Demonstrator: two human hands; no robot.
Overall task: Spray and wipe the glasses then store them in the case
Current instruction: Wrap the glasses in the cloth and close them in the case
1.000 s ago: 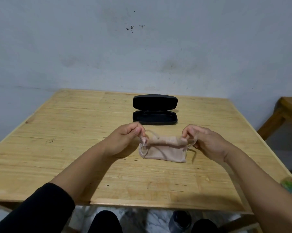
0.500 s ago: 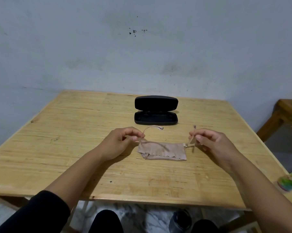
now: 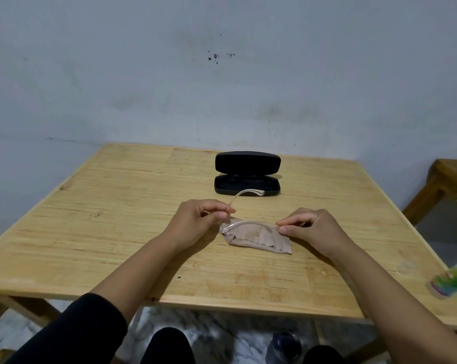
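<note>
Thin pale-framed glasses [image 3: 251, 223] lie on the wooden table [image 3: 132, 232], their lenses wrapped in a beige cloth [image 3: 258, 239]. My left hand [image 3: 195, 222] pinches the left temple at its hinge; that temple sticks out and curves up toward the case. My right hand [image 3: 314, 227] pinches the right end, with the right temple folded flat across the top of the cloth. A black glasses case [image 3: 247, 185] stands wide open just behind, lid upright. The lenses are hidden by the cloth.
A small bottle with a green, colourful label [image 3: 449, 283] lies at the table's right edge, partly cut off. A wooden bench [image 3: 448, 177] stands to the right of the table. A pale wall rises behind the table.
The glasses and cloth came down onto the table. My right hand has swung the right temple from upright to folded across the cloth. The left temple stays open in my left hand.
</note>
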